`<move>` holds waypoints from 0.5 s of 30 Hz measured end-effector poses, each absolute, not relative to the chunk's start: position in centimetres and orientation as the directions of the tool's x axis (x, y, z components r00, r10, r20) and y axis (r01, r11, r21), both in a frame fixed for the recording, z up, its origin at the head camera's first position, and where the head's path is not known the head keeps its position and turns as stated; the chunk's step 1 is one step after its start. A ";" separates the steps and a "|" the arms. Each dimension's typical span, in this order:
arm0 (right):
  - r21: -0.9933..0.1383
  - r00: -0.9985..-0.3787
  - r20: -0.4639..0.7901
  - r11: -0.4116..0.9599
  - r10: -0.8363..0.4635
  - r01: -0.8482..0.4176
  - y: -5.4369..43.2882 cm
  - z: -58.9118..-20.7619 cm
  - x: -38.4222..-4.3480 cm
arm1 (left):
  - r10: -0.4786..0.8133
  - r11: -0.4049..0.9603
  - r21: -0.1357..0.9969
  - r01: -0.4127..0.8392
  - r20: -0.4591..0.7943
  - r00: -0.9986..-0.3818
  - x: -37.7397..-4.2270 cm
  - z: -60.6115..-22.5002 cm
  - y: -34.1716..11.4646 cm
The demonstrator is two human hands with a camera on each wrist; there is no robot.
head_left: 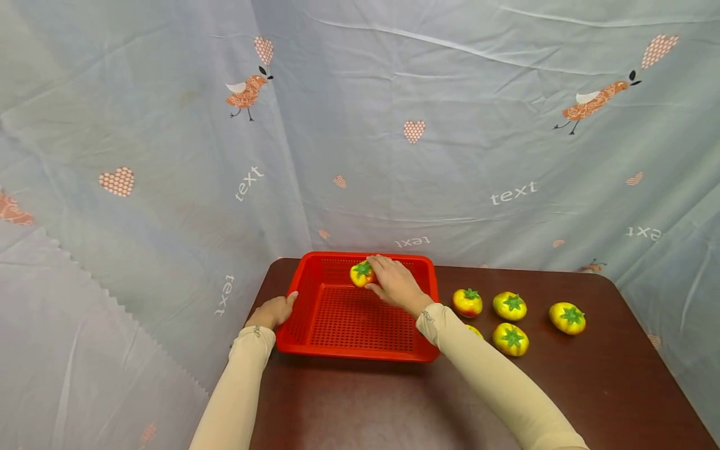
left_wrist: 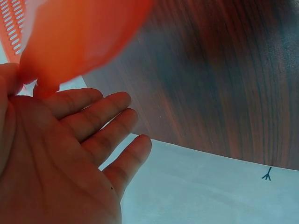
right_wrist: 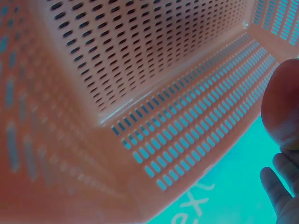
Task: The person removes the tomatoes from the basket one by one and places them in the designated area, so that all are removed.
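A red plastic basket (head_left: 360,319) with slotted walls and floor stands at the back left of the table. My left hand (head_left: 274,310) pinches its left rim between thumb and index side. In the left wrist view the other fingers (left_wrist: 100,116) of that hand stretch out below the rim. Over the back of the basket, my right hand (head_left: 395,285) holds a yellow-and-red tomato (head_left: 361,274) with a green star-shaped top. The right wrist view shows that tomato (right_wrist: 282,107) at its right edge, with fingertips close under it and the basket's slotted wall (right_wrist: 201,121) beside it.
Right of the basket several more tomatoes lie on the dark brown wooden table (head_left: 349,406): one reddish below (head_left: 467,302), others yellow (head_left: 509,305), and one apart farther right (head_left: 567,318). One is partly hidden by the right sleeve (head_left: 489,369). A printed curtain (head_left: 360,156) hangs behind.
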State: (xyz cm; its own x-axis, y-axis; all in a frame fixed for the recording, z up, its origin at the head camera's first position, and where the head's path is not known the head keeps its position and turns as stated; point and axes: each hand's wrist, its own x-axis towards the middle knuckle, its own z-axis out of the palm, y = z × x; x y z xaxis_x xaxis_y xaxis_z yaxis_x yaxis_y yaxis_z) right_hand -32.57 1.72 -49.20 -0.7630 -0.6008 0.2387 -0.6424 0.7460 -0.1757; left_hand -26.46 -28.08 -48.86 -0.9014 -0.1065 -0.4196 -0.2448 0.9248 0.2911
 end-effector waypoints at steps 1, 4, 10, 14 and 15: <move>-0.174 -0.763 0.244 0.747 -0.598 -0.641 2.1 -49.2 -32.6 | -0.106 0.924 0.293 -0.244 -0.417 -0.902 -26.5 -48.8 -28.1; -0.170 -0.761 0.270 0.748 -0.591 -0.641 3.0 -49.0 -32.6 | -0.099 0.928 0.291 -0.233 -0.411 -0.906 -26.6 -48.8 -28.1; -0.169 -0.734 0.349 0.731 -0.583 -0.661 4.4 -48.7 -32.5 | -0.096 0.933 0.282 -0.223 -0.403 -0.910 -26.6 -48.9 -28.2; -0.150 -0.723 0.376 0.731 -0.580 -0.665 5.4 -48.5 -32.5 | -0.096 0.930 0.290 -0.227 -0.404 -0.910 -26.6 -49.0 -28.1; -0.145 -0.725 0.378 0.736 -0.576 -0.661 5.7 -48.4 -32.5 | -0.093 0.930 0.290 -0.225 -0.405 -0.910 -26.6 -49.0 -28.1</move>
State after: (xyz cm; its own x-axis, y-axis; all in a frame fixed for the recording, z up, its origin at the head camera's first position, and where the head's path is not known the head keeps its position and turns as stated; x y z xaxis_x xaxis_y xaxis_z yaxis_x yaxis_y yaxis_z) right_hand -32.48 5.73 -48.39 -0.7245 -0.5761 0.3783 -0.6610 0.7363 -0.1446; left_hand -26.58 -28.08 -49.00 -0.9096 -0.0932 -0.4050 -0.2245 0.9302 0.2902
